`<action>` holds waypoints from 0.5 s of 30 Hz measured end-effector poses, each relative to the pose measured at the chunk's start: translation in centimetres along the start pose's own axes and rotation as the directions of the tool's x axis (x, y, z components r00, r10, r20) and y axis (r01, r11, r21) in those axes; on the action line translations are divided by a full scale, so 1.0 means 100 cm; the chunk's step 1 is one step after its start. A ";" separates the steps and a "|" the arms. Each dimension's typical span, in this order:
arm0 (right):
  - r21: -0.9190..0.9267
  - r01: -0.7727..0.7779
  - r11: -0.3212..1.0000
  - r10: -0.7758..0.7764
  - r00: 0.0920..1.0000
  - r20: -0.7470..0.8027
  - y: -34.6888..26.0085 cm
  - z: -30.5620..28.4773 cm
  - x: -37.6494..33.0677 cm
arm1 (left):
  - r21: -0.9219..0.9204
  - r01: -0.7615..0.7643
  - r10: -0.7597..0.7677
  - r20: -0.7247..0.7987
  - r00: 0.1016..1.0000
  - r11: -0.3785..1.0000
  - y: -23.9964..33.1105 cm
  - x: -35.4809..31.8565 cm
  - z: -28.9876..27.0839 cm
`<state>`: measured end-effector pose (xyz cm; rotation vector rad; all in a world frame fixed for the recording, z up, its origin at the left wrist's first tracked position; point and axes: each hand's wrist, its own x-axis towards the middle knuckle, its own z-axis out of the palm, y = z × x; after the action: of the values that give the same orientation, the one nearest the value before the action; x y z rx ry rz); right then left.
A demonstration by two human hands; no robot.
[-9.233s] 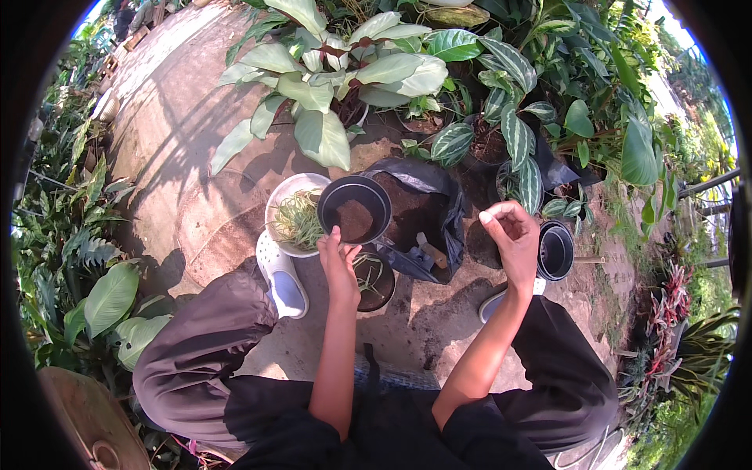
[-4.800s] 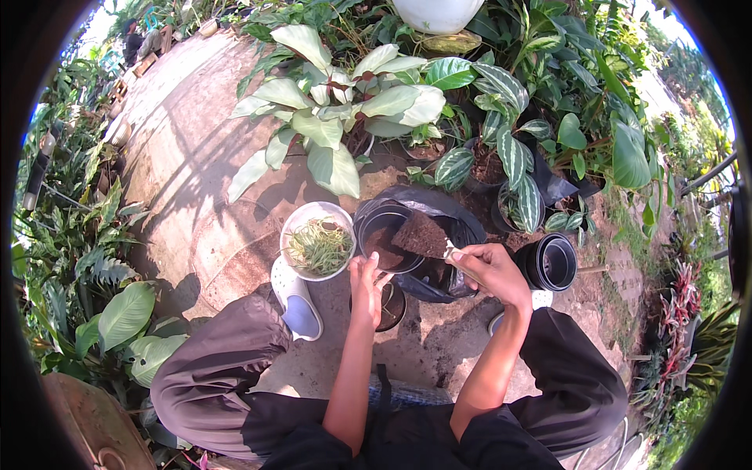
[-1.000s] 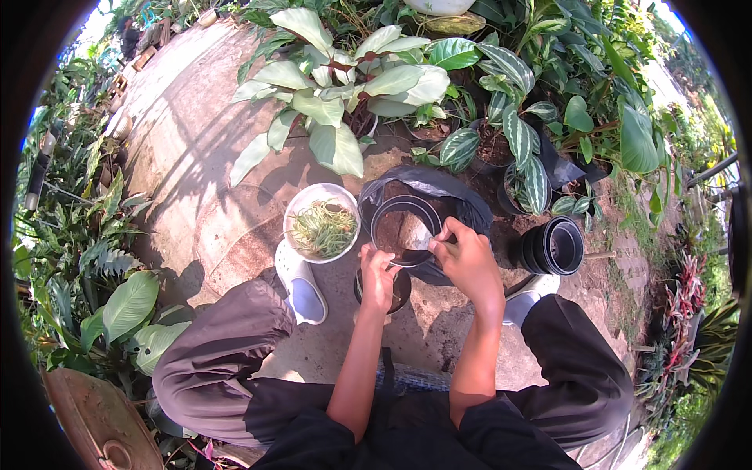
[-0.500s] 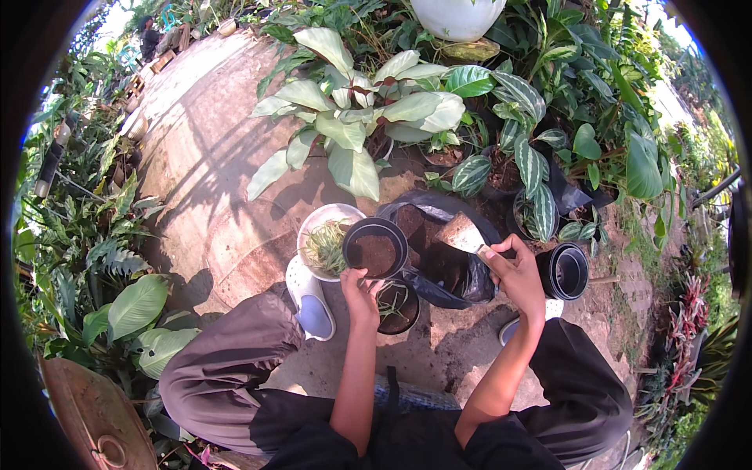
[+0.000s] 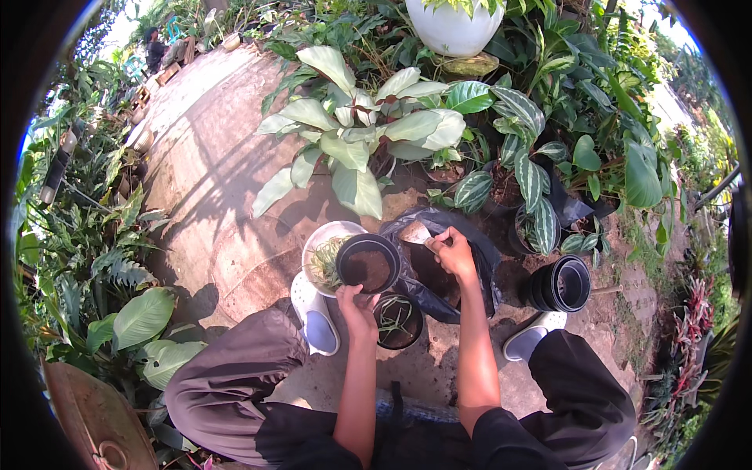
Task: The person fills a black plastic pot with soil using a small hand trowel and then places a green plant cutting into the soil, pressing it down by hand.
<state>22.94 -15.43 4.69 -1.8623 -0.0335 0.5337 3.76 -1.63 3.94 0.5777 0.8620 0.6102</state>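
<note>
My left hand (image 5: 359,310) is closed on the near rim of a black plant pot (image 5: 368,263) with brown soil inside. The pot is tilted toward me and overlaps a white bowl (image 5: 310,244) of cut green plants. In my right hand (image 5: 452,252) is the handle of a small trowel (image 5: 414,232), its pale blade smeared with soil. The trowel is above a black plastic bag (image 5: 487,276) of dark soil, close to the pot's right side. Below the held pot, a second black pot (image 5: 399,338) contains soil and thin green cuttings.
A stack of black pots (image 5: 565,283) stands beside my right shoe (image 5: 536,335). My left shoe (image 5: 316,312) is near the white bowl. Potted leafy plants (image 5: 360,141) and a white planter (image 5: 456,30) line the far side. A person (image 5: 154,48) is far off at upper left.
My right hand has moved left with the trowel, from the bag's right side toward the held pot. The left hand and its pot have shifted slightly left and down in the view.
</note>
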 end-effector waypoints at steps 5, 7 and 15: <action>0.100 0.038 0.994 -0.042 0.998 0.041 0.036 -0.001 -0.011 | -0.015 -0.028 0.029 0.052 0.998 0.999 -0.006 0.000 -0.002; 0.165 0.006 0.986 -0.021 0.996 0.089 0.060 -0.008 -0.021 | -0.011 -0.022 0.022 0.050 0.998 1.000 -0.008 -0.002 0.001; 0.139 -0.154 0.978 0.133 0.979 0.152 0.065 -0.033 -0.039 | -0.043 0.051 -0.047 0.086 0.995 0.998 -0.011 0.003 -0.006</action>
<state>19.19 -21.76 1.02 -1.6849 0.0465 0.7489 3.64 -2.07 2.71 0.5362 0.7784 0.5557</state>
